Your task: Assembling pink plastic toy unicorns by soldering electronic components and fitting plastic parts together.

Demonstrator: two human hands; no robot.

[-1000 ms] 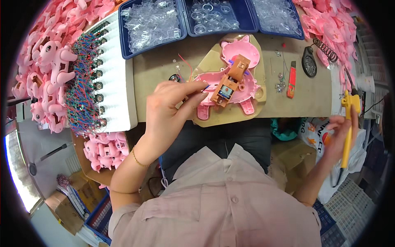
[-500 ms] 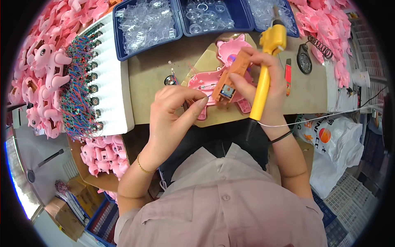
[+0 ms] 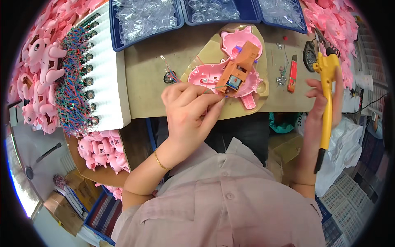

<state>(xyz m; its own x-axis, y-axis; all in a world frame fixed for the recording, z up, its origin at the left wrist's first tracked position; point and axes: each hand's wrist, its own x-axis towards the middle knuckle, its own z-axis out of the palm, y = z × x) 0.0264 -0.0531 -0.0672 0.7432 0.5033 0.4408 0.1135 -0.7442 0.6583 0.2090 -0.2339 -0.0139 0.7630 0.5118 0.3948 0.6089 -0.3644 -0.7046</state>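
Note:
My left hand (image 3: 189,113) is closed in a pinch on a thin wire at the near end of an orange gearbox (image 3: 249,53). The gearbox lies on an open pink toy shell (image 3: 201,76), and a small metal part shows in its frame. Under the shell is a tan holder board (image 3: 260,99). My right hand (image 3: 316,108) is out to the right, closed round a yellow soldering iron (image 3: 325,131); its tip points away from me. Left of the shell lies a small round speaker (image 3: 169,77) with coloured wires.
Blue trays (image 3: 181,26) of clear plastic parts line the back. A white foam rack (image 3: 117,82) with speakers and wires stands left. Pink toy bodies (image 3: 47,61) are piled beyond it. A red utility knife (image 3: 293,74) and metal bits (image 3: 281,80) lie to the right.
The orange gearbox, held by my right hand before, now rests on the pink shell. My right hand has moved right with the soldering iron. My left hand has shifted slightly right.

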